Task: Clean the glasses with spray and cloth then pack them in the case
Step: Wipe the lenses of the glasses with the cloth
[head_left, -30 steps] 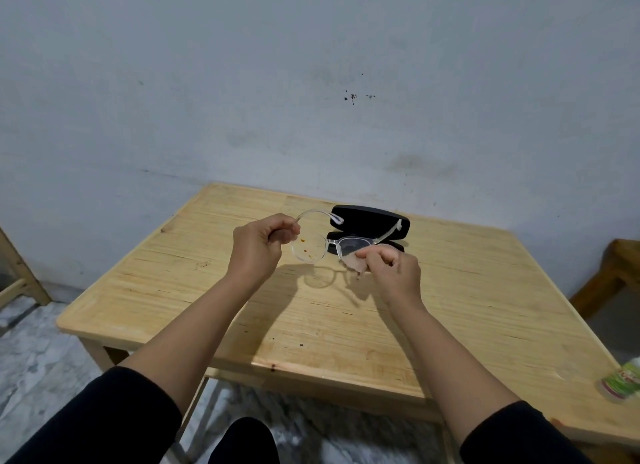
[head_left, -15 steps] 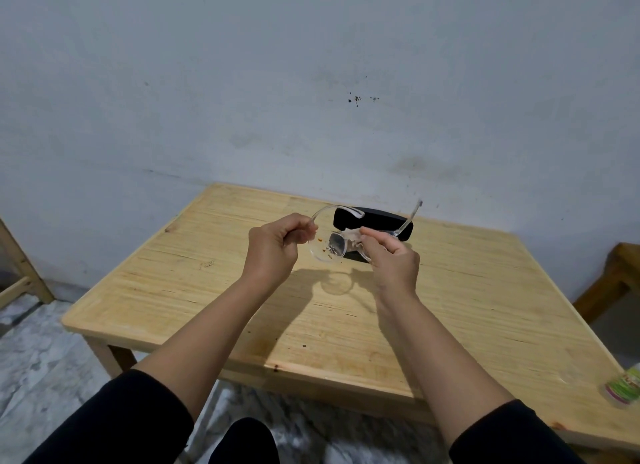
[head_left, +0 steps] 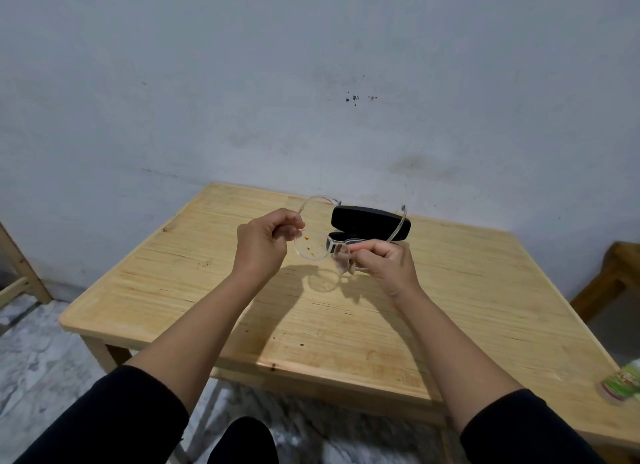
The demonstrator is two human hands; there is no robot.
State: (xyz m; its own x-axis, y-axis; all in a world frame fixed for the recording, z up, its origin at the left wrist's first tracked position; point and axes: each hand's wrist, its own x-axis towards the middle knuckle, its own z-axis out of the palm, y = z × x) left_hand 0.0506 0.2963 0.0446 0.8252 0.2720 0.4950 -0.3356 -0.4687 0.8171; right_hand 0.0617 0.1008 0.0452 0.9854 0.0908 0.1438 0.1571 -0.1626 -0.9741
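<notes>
At a bare wooden table (head_left: pixel 346 325) set against a grey wall, you are midway through the cleaning stage, by the look of it: the wiping is under way and the packing has not begun. The black case (head_left: pixel 370 221) lies at the far side of the table, apparently open, just beyond your hands and with nothing visibly packed in it. A bottle with a green label (head_left: pixel 621 382), possibly the spray, sits at the table's near right edge, well apart from the work.

You hold the clear-framed glasses (head_left: pixel 322 242) above the table, temples pointing away from you towards the case. Your left hand (head_left: pixel 263 242) is curled closed round the left end of the frame, at the hinge. Your right hand (head_left: pixel 384 261) pinches a small brownish cloth (head_left: pixel 344 261) against the right lens, fingers bunched tight.

The left lens, bare beside your left hand, shows orange-brown specks, so it looks yet to be wiped.
</notes>
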